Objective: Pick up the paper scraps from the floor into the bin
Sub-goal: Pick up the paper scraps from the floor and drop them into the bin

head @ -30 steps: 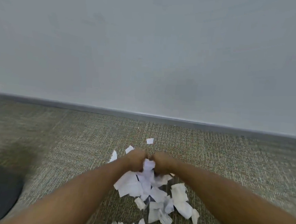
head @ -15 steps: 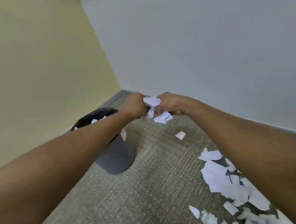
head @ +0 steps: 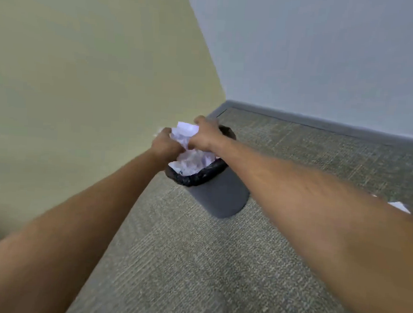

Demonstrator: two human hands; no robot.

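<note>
Grey bin [head: 222, 194] with black liner on carpet [head: 193, 265] — white scraps already inside; left hand [head: 166, 145] and right hand [head: 205, 135] above its mouth, both gripping a paper wad [head: 184, 132]; floor scraps [head: 401, 207] far right

A crumpled white wad of paper scraps [head: 185, 133] sits above the paper-filled, black-lined grey bin [head: 218, 196].

— What crowds the bin [head: 218, 196]?
— The yellow wall [head: 84, 74] runs close along its left; crumpled paper [head: 192, 164] fills its mouth to the rim.
— And open room?
— Bare carpet [head: 217, 267] spreads right and toward the camera.
</note>
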